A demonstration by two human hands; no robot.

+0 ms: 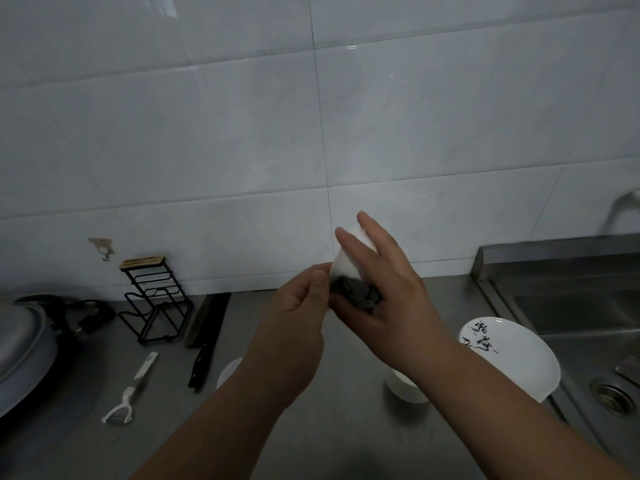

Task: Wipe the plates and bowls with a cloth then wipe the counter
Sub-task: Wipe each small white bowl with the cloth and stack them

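Above the table (346, 427), the left hand (298, 306) pinches the rim of a tilted white bowl (353, 258). The right hand (391, 289) holds a bunched grey cloth (356, 292) against it, fingers stretched along the bowl's side. A lettered plate (512, 358) and a second bowl (405, 386) rest on the table beside the sink (571, 306).

My view is dim and bluish; faint glare marks the far wall tiles (351, 46), and lines bow toward the edges.
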